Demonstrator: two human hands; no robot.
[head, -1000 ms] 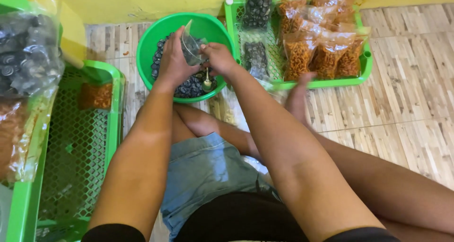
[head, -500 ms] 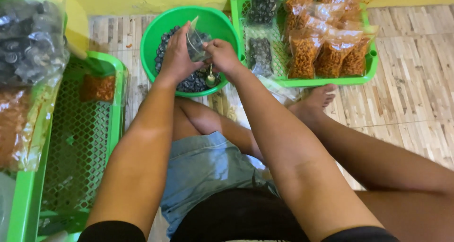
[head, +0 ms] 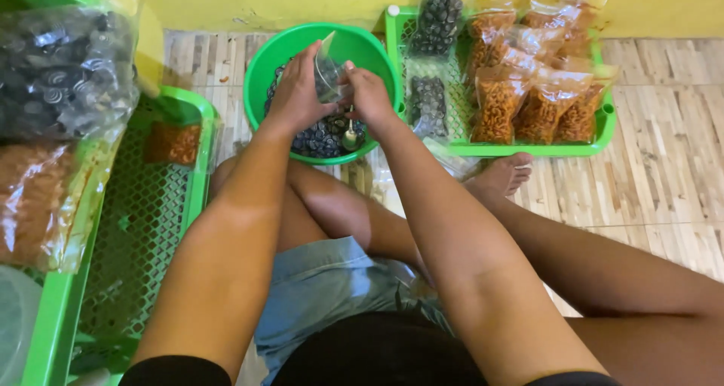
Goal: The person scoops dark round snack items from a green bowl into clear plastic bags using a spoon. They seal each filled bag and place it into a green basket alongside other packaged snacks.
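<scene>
In the head view, upper middle of the frame, the left hand (head: 296,92) and right hand (head: 369,96) both pinch a small clear plastic bag (head: 329,73) by its mouth, directly over the green basin (head: 265,62) so anything dropped lands back among the dark round snacks (head: 320,139). A small spoon-like scoop (head: 350,137) seems to stand in them (too small to be sure). Filled packs of orange snacks (head: 528,103) lie in the green tray (head: 608,126) at upper right, within arm's reach. Another green tray (head: 194,167) lies at left.
</scene>
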